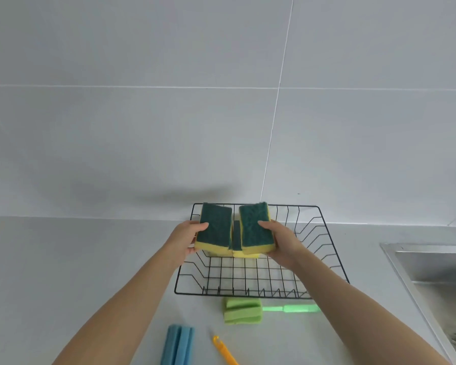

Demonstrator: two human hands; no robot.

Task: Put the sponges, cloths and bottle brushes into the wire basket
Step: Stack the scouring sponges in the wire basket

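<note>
A black wire basket (pixel 250 283) stands on the grey counter against the wall. Over its back left part my left hand (pixel 186 237) holds a yellow sponge with a dark green scouring face (pixel 214 229), and my right hand (pixel 281 239) holds a second such sponge (pixel 254 225) beside it. Between and under them more yellow-and-green sponges (pixel 237 239) show, partly hidden. In front of the basket lies a green sponge bottle brush (pixel 242 310) with a pale green handle. A blue sponge brush (pixel 178 345) and a yellow-orange handle (pixel 224 350) lie at the bottom edge.
A steel sink (pixel 437 275) is set into the counter at the right. The tiled wall rises directly behind the basket. My forearms stretch from the bottom corners up to the basket.
</note>
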